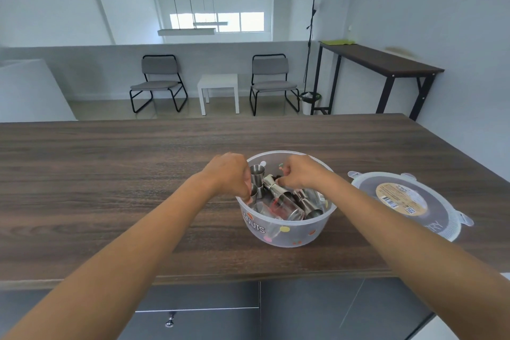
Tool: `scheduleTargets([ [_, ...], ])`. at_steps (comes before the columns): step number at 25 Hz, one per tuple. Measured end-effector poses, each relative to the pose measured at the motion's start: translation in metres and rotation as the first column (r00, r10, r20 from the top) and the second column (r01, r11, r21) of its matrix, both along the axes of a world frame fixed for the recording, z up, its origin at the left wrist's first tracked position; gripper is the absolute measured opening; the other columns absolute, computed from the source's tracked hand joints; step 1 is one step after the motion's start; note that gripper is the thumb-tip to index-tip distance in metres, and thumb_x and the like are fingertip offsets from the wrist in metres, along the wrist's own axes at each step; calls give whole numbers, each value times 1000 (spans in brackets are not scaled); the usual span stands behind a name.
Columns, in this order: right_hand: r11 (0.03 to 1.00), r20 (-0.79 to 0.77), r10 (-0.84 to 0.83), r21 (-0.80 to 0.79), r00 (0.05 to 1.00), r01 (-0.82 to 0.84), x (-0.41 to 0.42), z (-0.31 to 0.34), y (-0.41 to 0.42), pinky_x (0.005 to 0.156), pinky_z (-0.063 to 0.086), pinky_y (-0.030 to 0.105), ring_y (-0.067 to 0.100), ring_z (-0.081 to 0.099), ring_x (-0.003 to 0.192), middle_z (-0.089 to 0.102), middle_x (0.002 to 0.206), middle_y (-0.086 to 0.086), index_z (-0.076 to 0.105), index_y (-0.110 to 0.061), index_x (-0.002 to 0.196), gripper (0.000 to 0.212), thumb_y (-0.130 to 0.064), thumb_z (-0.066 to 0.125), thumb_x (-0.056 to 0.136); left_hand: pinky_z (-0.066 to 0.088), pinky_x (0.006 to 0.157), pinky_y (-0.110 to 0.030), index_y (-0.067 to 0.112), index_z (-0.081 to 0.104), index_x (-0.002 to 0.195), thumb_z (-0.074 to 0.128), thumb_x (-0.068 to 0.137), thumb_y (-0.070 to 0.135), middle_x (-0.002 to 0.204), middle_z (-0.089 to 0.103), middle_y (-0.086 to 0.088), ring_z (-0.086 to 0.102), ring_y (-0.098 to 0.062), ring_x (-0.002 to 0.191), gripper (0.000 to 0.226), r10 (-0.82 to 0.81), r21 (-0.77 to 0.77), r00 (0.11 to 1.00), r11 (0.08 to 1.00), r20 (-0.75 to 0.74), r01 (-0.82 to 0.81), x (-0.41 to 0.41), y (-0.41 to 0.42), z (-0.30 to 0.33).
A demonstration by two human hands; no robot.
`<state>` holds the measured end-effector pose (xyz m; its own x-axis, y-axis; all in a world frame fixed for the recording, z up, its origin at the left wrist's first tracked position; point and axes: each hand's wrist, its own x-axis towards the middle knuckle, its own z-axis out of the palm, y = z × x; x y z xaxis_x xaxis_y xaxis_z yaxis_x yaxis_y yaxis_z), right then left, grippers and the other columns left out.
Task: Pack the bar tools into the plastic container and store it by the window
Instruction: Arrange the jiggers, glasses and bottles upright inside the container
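Still packing: my left hand (230,174) grips a jigger (257,174) in the container (287,232), right hand (299,172) pinching another; next, lid (408,201) beside right hand.

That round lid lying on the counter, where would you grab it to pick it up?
Probably by the rim, coming from above: the lid lies flat right of the container, and its clip tabs stick out at the edge, giving the fingers purchase.

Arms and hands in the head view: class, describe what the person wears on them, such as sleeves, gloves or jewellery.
Both forearms are bare along all that shows; no sleeve is visible. The left hand and right hand wear no gloves. No watch, bracelet or ring can be seen, though the fingers are partly hidden.
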<state>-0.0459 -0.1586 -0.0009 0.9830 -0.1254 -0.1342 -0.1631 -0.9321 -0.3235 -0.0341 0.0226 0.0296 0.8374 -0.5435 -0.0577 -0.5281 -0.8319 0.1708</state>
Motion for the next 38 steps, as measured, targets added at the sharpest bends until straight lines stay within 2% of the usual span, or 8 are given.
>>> scheduleTargets([
  [5, 998, -267, -69, -8, 961, 69, -2, 3, 15, 75, 54, 32, 22, 71, 79, 74, 90, 11, 59, -2, 116, 53, -44, 63, 83, 54, 90, -37, 7, 78, 83, 68, 70, 12, 97, 74, -11, 63, -26, 101, 17, -20, -30, 999, 999, -25, 19, -2, -3, -4],
  [9, 992, -383, -120, -77, 916, 98, 3, 4, 25, 71, 48, 31, 21, 61, 87, 73, 99, 9, 34, -7, 143, 79, -51, 60, 84, 44, 98, -33, 14, 78, 87, 67, 71, 16, 107, 70, -3, 53, -22, 110, 19, -51, 12, 997, 999, 63, 51, 1, -3, -9],
  [12, 988, -427, -154, -76, 891, 135, 7, 3, 28, 61, 42, 29, 20, 54, 71, 60, 75, 6, 39, -4, 138, 71, -47, 59, 86, 46, 85, -28, 13, 75, 86, 70, 70, 15, 102, 73, -2, 61, -24, 103, 16, -32, 15, 998, 999, 47, 31, 2, -5, -12],
  [17, 976, -314, -193, 37, 929, 216, 13, -3, 20, 70, 53, 29, 21, 65, 81, 67, 90, 9, 56, -4, 120, 56, -38, 69, 78, 40, 72, -27, 15, 61, 95, 79, 63, 23, 102, 66, -1, 55, -22, 94, 38, -5, -28, 997, 1000, 77, 7, 6, -5, -12],
  [19, 979, -196, -197, 17, 961, 204, 15, -2, 18, 63, 57, 29, 21, 66, 67, 67, 75, 8, 61, -6, 98, 39, -33, 72, 73, 43, 73, -28, 16, 62, 98, 77, 64, 23, 103, 66, -1, 56, -23, 98, 37, 6, -27, 994, 1000, 106, -3, 8, -5, -14],
  [22, 989, -31, -146, -38, 989, 145, 14, 2, 17, 44, 36, 25, 22, 52, 60, 52, 67, 3, 51, -13, 67, 26, -28, 72, 69, 49, 75, -32, 16, 65, 99, 70, 66, 22, 103, 68, -2, 57, -24, 101, 34, 14, -4, 988, 1000, 151, -14, 9, -7, -15],
  [30, 1000, 178, 26, -22, 984, -22, 18, 3, 19, 78, 54, 39, 31, 63, 95, 65, 107, 14, 65, -8, 101, 25, -11, 64, 76, 45, 67, -29, 14, 69, 102, 63, 75, 22, 95, 70, -3, 55, -22, 105, 30, 9, 60, 971, 998, 238, -23, 8, -14, -22],
  [38, 966, 236, 189, -220, 953, -137, 15, -7, 8, 76, 49, 40, 33, 59, 99, 57, 109, 12, 57, -5, 100, 29, -20, 68, 78, 40, 77, -28, 12, 66, 95, 69, 74, 31, 98, 68, -3, 50, -23, 107, 29, -24, 102, 962, 995, 271, -4, 10, -12, -20],
])
